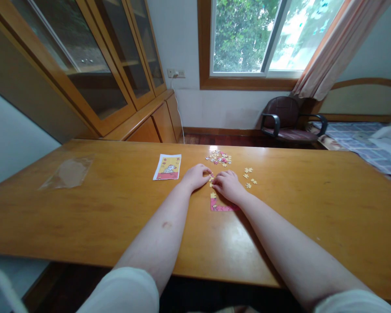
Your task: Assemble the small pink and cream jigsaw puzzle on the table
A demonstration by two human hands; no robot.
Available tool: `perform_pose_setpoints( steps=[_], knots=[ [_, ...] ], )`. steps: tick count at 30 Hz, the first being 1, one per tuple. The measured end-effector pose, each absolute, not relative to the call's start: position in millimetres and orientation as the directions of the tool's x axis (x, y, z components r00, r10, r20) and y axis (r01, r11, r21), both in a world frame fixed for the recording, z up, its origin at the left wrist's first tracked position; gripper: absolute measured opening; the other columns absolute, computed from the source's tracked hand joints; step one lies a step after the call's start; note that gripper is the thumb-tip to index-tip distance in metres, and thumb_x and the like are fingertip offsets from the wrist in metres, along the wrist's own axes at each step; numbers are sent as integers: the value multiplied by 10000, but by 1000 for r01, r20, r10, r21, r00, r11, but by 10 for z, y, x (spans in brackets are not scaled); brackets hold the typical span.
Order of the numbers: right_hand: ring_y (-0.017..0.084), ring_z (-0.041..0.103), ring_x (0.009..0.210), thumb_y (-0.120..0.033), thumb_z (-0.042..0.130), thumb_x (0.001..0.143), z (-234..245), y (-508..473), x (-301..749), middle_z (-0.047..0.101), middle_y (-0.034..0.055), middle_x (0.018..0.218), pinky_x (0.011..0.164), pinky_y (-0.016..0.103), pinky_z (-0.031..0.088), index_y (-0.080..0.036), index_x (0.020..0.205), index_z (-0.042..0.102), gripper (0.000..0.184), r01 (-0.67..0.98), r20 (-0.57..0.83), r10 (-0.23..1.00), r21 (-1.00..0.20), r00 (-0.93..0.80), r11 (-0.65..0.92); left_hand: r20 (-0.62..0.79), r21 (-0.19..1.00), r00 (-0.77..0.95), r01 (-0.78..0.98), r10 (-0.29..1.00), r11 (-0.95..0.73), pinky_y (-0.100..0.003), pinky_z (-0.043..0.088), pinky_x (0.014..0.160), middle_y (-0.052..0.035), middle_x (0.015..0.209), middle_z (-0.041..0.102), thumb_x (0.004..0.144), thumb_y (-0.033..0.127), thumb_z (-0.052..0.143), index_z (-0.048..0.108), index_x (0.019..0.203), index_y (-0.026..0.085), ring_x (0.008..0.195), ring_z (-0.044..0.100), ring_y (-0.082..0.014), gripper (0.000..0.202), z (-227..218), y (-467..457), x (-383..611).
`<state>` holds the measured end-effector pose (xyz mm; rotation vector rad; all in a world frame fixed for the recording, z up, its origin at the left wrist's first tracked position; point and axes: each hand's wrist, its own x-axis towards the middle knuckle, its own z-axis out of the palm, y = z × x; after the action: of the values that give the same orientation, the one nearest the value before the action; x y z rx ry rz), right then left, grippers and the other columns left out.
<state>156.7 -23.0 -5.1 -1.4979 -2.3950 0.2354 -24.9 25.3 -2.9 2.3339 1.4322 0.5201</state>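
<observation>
My left hand [196, 177] is closed, thumb and fingertips pinched at a small yellow jigsaw puzzle piece [211, 177]. Close beside it, my right hand [228, 186] curls palm down, its fingertips together on another yellow piece at the same spot; the fingers partly hide these pieces. Just below the hands lies a joined corner of the puzzle [223, 208], a pink bottom row with a short left side turning yellow at the top. My right hand and wrist cover part of it. Several loose yellow pieces [248, 170] lie to the right of my right hand.
A heap of mixed puzzle pieces [219, 157] is at the far side of the wooden table [117, 217]. Left of my hands lies a picture card [168, 167] with a white animal on yellow and pink. A clear plastic bag [68, 173] rests farther left. An armchair [285, 119] stands beyond.
</observation>
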Motion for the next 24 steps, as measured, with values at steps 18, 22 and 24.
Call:
perform_pose_setpoints(
  steps=[18,22,24],
  knots=[
    [246,507,1057,-299,646,870,-139,-226,1546,655,67,1122,1012,409,317,-209,920,712,122,852,237,900,-306,-365,425,131,466,428,770,894,-437,-320,496,934,-54,1054,678,808,330,616,748,965,236,999,635,-216,225,-43,245,-243],
    [242,502,1053,-288,642,874,-160,-221,1551,658,65,1114,1005,407,317,-220,913,719,109,844,259,892,-305,-372,441,124,460,417,780,901,-424,-309,492,937,-46,1055,678,810,328,614,748,963,246,1005,632,-212,220,-38,237,-237],
    [238,502,1045,-287,643,872,-174,-214,1556,658,66,1107,1004,406,316,-225,906,718,103,843,270,889,-304,-370,443,123,458,415,782,902,-422,-305,492,932,-45,1054,678,810,329,613,748,963,247,1004,632,-210,219,-37,234,-233]
  ],
)
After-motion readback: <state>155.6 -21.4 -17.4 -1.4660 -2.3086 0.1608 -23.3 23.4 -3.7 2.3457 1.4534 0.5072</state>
